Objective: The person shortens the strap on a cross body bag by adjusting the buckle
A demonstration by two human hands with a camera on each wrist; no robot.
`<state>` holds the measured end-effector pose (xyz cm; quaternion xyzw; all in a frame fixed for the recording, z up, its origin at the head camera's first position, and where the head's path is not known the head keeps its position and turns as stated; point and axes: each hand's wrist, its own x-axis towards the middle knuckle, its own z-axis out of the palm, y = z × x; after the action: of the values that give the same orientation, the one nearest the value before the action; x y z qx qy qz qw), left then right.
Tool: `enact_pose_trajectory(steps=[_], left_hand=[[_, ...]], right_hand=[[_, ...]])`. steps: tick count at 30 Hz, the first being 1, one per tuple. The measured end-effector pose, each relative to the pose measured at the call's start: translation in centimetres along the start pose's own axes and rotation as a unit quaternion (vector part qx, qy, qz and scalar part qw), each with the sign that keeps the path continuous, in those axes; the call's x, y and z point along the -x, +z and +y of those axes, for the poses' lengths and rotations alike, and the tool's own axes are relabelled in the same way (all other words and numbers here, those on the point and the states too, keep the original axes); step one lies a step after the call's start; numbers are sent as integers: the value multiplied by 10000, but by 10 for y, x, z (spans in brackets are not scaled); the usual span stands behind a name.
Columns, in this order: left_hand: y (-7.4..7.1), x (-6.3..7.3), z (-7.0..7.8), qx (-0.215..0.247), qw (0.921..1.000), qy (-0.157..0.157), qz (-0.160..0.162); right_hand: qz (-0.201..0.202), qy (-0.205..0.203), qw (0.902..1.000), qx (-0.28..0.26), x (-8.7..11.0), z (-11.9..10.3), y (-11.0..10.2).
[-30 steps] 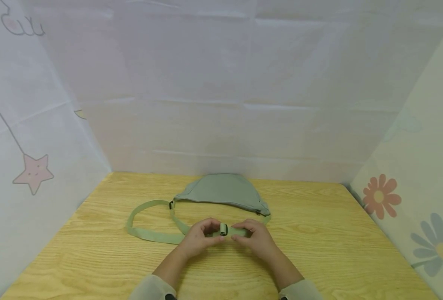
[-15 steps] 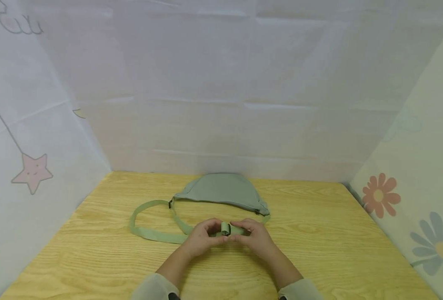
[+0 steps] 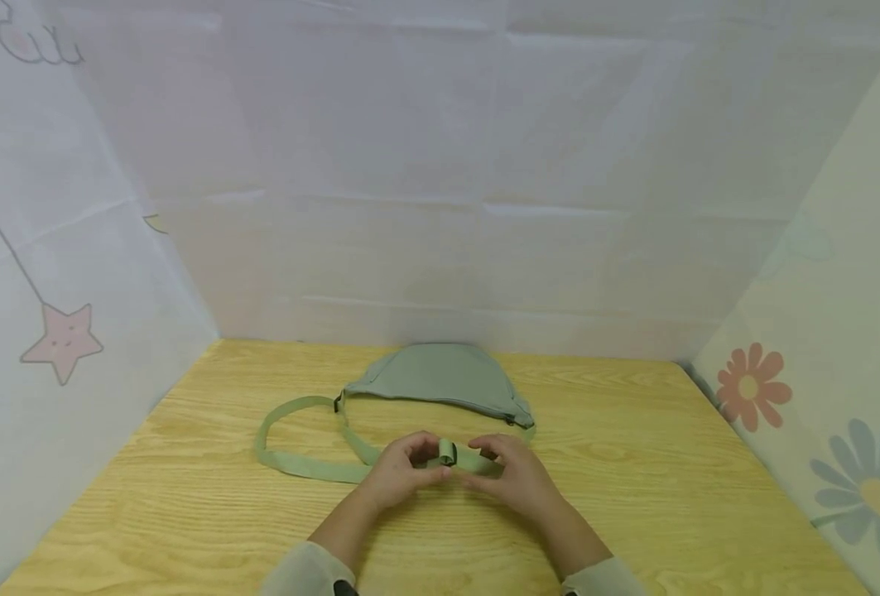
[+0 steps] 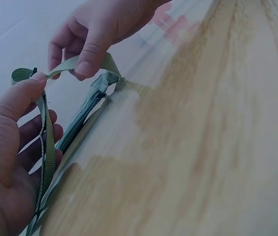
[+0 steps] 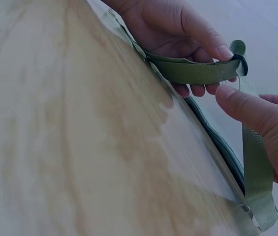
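Observation:
A grey-green waist bag [image 3: 440, 377] lies at the back of the table, its zipper edge facing me. From its ends runs a light green webbing strap [image 3: 313, 468], looped out on the left. My left hand [image 3: 401, 472] pinches the strap beside a black slider buckle [image 5: 243, 63], thumb on top and the other fingers beneath. A small loop of webbing [image 3: 446, 451] stands up out of the slider. Just right of it, my right hand [image 3: 516, 478] holds the strap between thumb and fingers. In the left wrist view the strap arches from the right hand [image 4: 102, 39] down toward the bag's end.
The wooden table [image 3: 670, 488] carries the bag and strap. A second black slider [image 3: 339, 403] sits near the bag's left end. White printed sheets [image 3: 440, 182] wall the back and both sides.
My right hand first came in close to the slider, then drew back a little to the right along the strap. The left hand keeps its pinch, and the bag stays put.

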<state>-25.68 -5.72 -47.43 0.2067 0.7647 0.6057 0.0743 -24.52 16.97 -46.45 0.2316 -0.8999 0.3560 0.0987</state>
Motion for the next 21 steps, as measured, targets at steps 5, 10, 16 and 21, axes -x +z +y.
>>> enact_pose_trajectory(steps=[5, 10, 16, 21], left_hand=[[-1, -1, -1, 24, 10000, 43, 37], [-1, -1, -2, -1, 10000, 23, 83], [-1, 0, 0, 10, 9999, -9, 142], [-1, 1, 1, 29, 9998, 3, 189]], right_hand=[[209, -121, 9997, 57, 3, 5, -3], [191, -281, 9993, -146, 3, 8, -3], [263, -28, 9996, -119, 4, 5, -3], [221, 457, 9984, -253, 5, 2, -4]])
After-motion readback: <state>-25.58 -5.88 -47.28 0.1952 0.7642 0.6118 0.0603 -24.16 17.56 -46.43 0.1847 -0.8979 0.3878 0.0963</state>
